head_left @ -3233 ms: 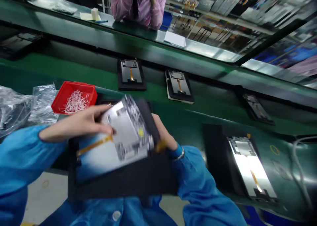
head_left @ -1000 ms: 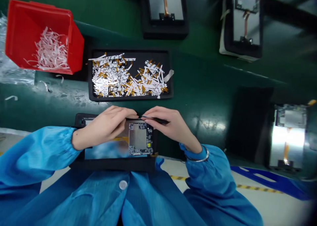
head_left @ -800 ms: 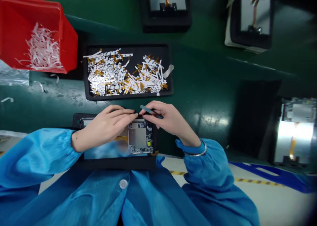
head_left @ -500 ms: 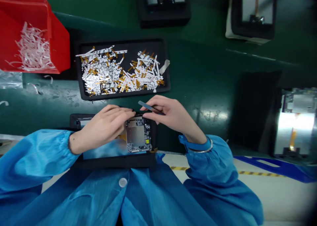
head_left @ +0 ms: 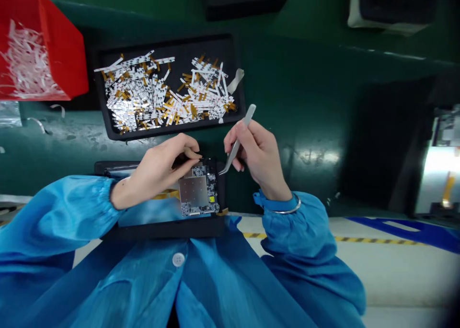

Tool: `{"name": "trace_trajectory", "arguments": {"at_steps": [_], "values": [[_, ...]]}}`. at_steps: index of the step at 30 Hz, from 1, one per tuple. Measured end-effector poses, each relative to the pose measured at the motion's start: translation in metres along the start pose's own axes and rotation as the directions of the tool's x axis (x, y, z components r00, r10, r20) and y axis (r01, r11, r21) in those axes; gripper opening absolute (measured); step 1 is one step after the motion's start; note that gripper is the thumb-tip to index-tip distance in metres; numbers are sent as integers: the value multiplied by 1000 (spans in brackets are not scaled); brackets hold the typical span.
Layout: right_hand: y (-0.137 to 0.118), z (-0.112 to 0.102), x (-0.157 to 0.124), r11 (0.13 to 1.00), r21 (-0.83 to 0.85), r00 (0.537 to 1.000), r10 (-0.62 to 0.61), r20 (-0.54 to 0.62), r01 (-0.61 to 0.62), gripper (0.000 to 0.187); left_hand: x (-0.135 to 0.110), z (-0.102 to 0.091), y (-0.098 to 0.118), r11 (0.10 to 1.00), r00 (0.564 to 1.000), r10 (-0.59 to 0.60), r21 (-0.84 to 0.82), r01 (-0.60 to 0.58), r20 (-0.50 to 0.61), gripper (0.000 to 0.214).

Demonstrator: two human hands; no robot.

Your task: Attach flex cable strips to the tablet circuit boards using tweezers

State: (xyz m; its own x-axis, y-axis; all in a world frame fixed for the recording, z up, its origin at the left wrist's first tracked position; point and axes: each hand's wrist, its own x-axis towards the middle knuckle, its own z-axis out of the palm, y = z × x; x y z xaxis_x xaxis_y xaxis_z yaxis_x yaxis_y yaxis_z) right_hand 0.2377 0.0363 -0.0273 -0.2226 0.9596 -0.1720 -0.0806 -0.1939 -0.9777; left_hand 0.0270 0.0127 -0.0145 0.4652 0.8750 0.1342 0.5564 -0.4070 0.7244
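My right hand (head_left: pixel 257 151) grips a pair of bent-tip metal tweezers (head_left: pixel 234 149). Their tips point down and left, close to the upper right edge of a circuit board (head_left: pixel 193 191). The board has a silver shield plate and a small yellow square, and lies at the right end of an opened tablet-like device in a black holder (head_left: pixel 165 230). My left hand (head_left: pixel 161 167) reaches over the device, thumb and fingers closed at the board's top edge. Whatever they pinch is too small or hidden to make out. An orange ribbon cable (head_left: pixel 168 194) shows below that hand.
Behind my hands lies a black tray (head_left: pixel 143 135) heaped with white and orange flex strips. A red bin (head_left: pixel 68 55) with white scraps stands at the left. Black holders (head_left: pixel 247 5) sit at the back, and another opened device (head_left: pixel 440 175) lies far right.
My right hand has swung the tweezers upright, tips now downward by the board's right side. My left hand has gone from lying flatter to pinching at the top edge. The whole view has shifted slightly.
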Motion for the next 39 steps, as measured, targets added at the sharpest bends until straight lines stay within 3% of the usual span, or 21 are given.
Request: {"name": "trace_trajectory", "arguments": {"at_steps": [5,10,15,19,29,39], "values": [[1,0,1,998,45,999,42,33,-43,40,-4,3,0,999,998,14,32,-12,-59,27],[1,1,1,998,22,997,62,43,-63,41,-1,3,0,998,999,37,49,-37,14,35],[0,1,0,997,-11,996,74,48,-73,40,1,2,-1,988,994,111,106,-113,19,27],[0,-1,0,996,-42,995,83,51,-81,40,1,0,-3,991,992,97,89,-104,76,42],[0,-1,0,992,-77,993,106,54,-102,42,3,1,1,991,995,98,95,-98,10,18],[-1,-1,-1,993,-77,994,96,59,-91,42,-1,3,4,1000,999,12,27,-11,-35,20]]}}
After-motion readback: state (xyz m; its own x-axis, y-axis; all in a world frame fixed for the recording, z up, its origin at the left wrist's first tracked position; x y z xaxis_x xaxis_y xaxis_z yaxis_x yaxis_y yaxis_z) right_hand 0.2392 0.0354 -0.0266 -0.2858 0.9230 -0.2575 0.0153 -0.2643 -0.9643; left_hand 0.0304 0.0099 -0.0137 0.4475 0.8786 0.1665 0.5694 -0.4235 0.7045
